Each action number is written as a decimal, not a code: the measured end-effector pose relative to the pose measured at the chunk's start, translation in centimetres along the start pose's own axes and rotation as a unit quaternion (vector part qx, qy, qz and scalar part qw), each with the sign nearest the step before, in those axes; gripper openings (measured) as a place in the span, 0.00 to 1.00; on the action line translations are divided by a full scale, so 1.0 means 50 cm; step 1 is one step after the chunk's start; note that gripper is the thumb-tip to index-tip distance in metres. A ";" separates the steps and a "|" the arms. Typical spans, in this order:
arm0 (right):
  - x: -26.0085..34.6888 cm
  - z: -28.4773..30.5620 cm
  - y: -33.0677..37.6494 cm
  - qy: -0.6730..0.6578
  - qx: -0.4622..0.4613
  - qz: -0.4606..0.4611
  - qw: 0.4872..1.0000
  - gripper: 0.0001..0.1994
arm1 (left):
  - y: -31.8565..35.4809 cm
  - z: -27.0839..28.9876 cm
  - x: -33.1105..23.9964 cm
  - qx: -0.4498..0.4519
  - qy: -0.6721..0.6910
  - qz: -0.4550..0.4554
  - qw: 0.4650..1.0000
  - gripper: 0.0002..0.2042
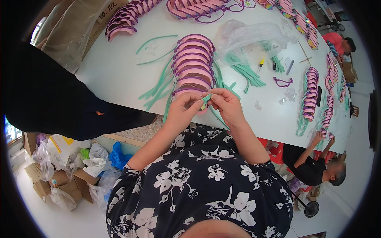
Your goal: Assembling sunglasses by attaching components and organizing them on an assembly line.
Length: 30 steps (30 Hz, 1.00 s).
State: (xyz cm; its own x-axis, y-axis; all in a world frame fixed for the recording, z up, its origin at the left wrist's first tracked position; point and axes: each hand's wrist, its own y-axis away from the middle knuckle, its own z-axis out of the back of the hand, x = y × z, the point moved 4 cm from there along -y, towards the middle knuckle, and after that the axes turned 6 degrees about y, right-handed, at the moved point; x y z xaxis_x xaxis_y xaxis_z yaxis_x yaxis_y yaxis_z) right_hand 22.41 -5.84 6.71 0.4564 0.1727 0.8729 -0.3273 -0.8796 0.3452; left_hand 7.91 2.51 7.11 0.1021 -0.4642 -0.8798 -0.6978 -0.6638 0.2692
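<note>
Grn strap (206,98) btwn both hands (183,106) (228,106); goggles row (194,58) just fwd

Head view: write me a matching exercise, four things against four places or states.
1. green strap piece
2. nearest row of pink goggles
3. blue plastic bag
4. yellow-handled tool

A. among cartons, lower than the table
B. beside loose green straps
C. pinched by the left hand and right hand
D. lined up just beyond the hands

Pairs: 1-C, 2-D, 3-A, 4-B
</note>
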 end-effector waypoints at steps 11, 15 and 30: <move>-0.013 -0.015 0.003 0.051 -0.027 -0.001 0.998 0.08 | -0.008 0.009 -0.008 -0.037 -0.159 -0.104 0.981 0.09; -0.009 -0.014 0.004 0.087 -0.034 0.005 0.996 0.06 | -0.006 -0.017 -0.031 -0.047 -0.209 -0.173 0.961 0.13; -0.025 -0.032 0.002 -0.108 -0.083 -0.039 0.990 0.04 | -0.010 -0.025 -0.065 -0.079 -0.361 -0.371 0.852 0.12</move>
State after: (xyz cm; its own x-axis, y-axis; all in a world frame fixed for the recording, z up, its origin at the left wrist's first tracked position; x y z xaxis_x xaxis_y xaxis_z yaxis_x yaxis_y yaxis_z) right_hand 20.47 -5.44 6.19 0.6464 0.1228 0.7531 -0.4066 -0.7797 0.4761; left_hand 8.81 3.60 10.34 -0.0292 0.5602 -0.8278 -0.5205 -0.7156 -0.4659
